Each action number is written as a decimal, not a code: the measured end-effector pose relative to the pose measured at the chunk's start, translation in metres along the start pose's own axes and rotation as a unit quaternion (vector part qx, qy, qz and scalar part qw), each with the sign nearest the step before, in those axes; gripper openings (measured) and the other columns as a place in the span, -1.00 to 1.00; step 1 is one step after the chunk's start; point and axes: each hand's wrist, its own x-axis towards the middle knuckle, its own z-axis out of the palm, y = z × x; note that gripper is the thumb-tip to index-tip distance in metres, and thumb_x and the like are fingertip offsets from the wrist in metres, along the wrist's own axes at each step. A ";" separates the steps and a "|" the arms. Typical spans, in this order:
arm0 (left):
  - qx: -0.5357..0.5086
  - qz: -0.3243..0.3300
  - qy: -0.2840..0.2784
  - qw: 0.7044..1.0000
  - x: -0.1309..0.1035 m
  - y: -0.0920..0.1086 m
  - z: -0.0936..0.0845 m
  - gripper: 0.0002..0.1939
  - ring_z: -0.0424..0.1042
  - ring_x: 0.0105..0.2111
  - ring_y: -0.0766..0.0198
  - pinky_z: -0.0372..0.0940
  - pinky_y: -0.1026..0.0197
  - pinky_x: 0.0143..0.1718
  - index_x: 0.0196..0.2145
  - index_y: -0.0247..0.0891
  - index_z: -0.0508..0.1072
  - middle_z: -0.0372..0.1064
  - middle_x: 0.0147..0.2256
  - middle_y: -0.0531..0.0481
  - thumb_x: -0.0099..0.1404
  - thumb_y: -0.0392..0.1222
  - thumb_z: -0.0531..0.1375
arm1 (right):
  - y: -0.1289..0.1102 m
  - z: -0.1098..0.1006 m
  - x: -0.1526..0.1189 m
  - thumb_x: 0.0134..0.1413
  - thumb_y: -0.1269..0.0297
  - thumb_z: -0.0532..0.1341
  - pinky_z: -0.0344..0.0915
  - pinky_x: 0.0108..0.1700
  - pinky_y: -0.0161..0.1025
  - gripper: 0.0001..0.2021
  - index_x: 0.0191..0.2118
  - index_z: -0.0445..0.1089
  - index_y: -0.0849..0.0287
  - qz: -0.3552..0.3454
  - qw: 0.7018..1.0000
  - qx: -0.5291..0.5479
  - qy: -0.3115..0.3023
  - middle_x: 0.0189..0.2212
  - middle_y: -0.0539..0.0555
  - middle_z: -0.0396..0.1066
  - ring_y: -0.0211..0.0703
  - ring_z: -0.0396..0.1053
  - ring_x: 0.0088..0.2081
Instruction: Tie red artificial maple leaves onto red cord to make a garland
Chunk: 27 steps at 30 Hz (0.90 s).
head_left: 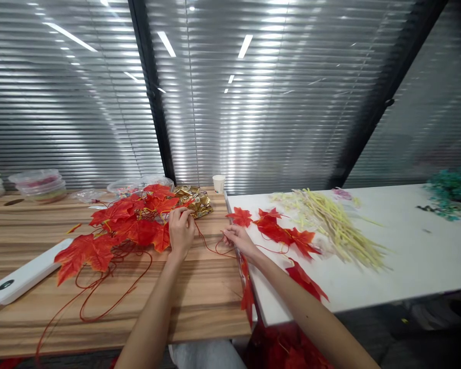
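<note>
My left hand [182, 228] is closed at the right edge of a pile of red artificial maple leaves [136, 230] on the wood-grain table; what its fingers pinch is too small to make out. My right hand [238, 239] pinches a thin red cord [209, 249] near the seam between the two tables. The cord hangs in a loose curve between my hands. More red leaves [272, 228] lie on the white table beyond my right hand, and some hang down in the gap by the table edge. Loops of cord spread below the left pile.
Gold-wrapped packets [195, 201] and a paper cup [218, 183] stand behind my hands. A white device [28, 271] and stacked plastic tubs [40, 184] are left. Yellow strips [330, 223] and green material [451, 192] lie right, on the white table [369, 292].
</note>
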 end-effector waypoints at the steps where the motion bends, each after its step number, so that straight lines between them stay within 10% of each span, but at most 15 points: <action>1: -0.001 -0.002 -0.004 1.000 0.000 0.000 0.000 -0.83 0.22 -0.23 0.19 0.19 0.13 -0.17 -0.36 -0.25 0.40 0.28 -0.31 -0.08 0.18 -0.37 0.02 | 0.000 0.000 0.000 -0.14 0.07 0.21 0.09 -0.50 -0.37 -0.71 -0.47 0.28 0.24 -0.001 1.000 0.001 -0.001 -0.64 -0.06 0.28 -0.35 0.22 -0.58; 27: 0.014 0.005 -0.156 0.988 -0.007 0.000 0.009 -0.82 0.24 -0.27 0.20 0.16 0.13 -0.20 -0.39 -0.24 0.39 0.31 -0.35 -0.04 0.17 -0.36 0.01 | -0.001 0.001 -0.001 -0.09 0.09 0.18 0.14 -0.52 -0.36 -0.73 -0.48 0.27 0.23 -0.007 0.998 -0.051 -0.036 -0.64 -0.04 0.29 -0.33 0.23 -0.59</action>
